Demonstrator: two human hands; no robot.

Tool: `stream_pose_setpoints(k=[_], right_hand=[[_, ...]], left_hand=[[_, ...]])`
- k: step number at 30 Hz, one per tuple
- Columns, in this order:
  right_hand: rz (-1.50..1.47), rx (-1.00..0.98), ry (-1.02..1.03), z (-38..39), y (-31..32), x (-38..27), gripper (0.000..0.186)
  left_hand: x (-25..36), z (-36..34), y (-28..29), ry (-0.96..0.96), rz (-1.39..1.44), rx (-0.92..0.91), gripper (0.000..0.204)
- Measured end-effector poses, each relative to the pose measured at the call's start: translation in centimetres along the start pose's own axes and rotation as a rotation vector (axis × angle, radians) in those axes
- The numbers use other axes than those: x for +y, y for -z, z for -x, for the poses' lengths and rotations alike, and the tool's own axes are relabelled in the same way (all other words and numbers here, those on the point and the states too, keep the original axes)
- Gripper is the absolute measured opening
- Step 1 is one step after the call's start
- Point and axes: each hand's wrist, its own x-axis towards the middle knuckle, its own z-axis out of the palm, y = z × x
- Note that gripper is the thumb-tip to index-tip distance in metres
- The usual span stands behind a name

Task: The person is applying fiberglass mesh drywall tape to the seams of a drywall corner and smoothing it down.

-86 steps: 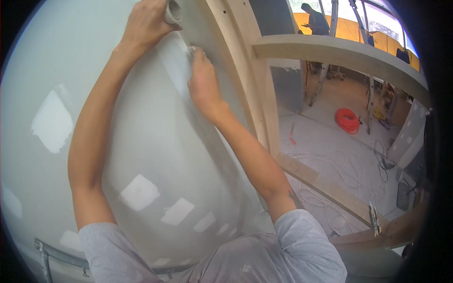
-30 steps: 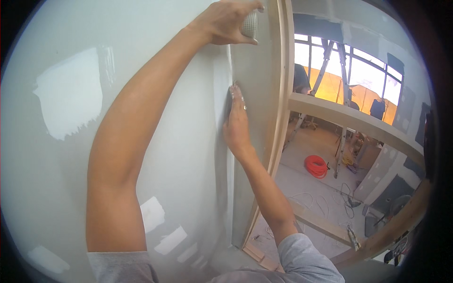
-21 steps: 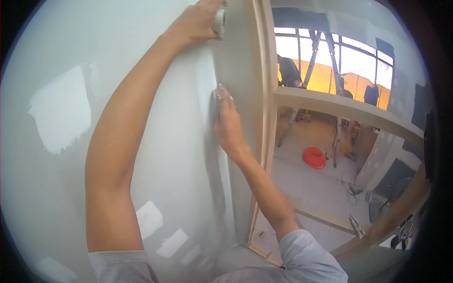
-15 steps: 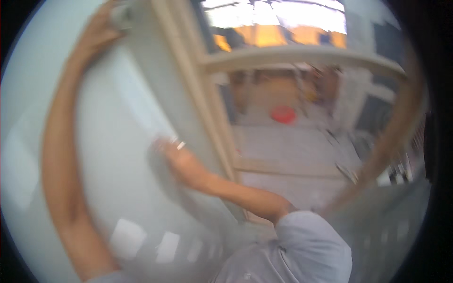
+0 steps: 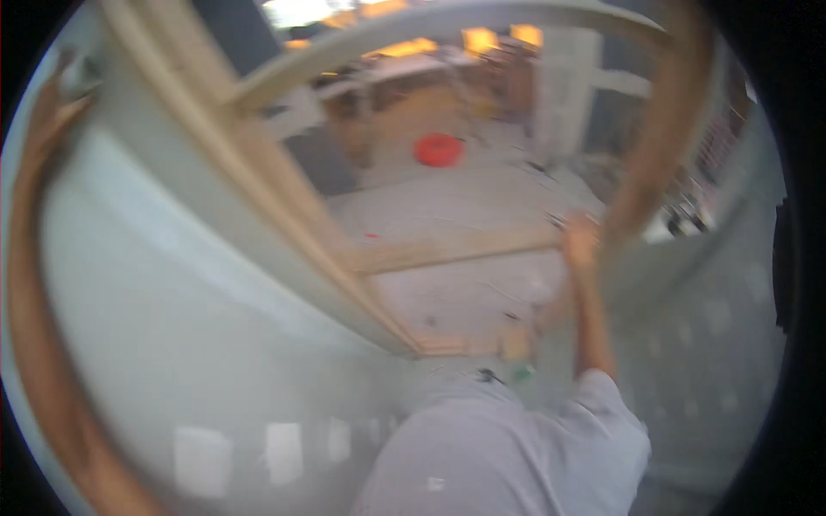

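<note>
High at the far left, my left hand (image 5: 53, 129) is against the pale grey-green wall board (image 5: 172, 327). Its fingers are closed about a small light-grey object (image 5: 83, 77), too blurred to name. My right hand (image 5: 582, 236) is at the right end of a wooden crosspiece (image 5: 456, 251), beside the thick right post (image 5: 658, 129) of a wooden frame. Blur smears its fingers, so whether it grips the wood does not show. Along the wall board runs a whitish band (image 5: 163, 202).
The frame's left post (image 5: 215, 146) slants along the wall board, and a curved upper crosspiece (image 5: 447, 24) spans the top. Beyond and below are a pale floor (image 5: 447, 202), a red round basin (image 5: 439, 150) and blurred clutter (image 5: 688, 211). Another board (image 5: 705, 344) stands at right.
My right hand has left the wall board and moved right to the wooden frame. My left hand stays high on the board. The view has swung to the right.
</note>
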Motion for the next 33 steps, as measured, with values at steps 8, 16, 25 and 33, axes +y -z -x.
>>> stream_pose_setpoints(k=[8,16,25,33], right_hand=[[-0.054,-0.148,-0.194,1.2,0.4,5.0,0.026],[-1.609,-0.078,-0.106,3.9,10.9,-9.5,0.056],[-2.386,-0.935,0.770,2.3,32.4,-30.7,0.054],[-2.609,-0.463,0.910,-4.7,40.1,-36.0,0.056]], left_hand=[[12.7,-3.0,3.3,0.378,0.256,-0.422,0.078],[12.1,-4.0,5.0,0.176,0.156,-0.388,0.072],[16.8,-7.7,9.5,-0.013,-0.222,-0.712,0.036],[19.8,-8.0,10.6,-0.085,-0.376,-0.861,0.039]])
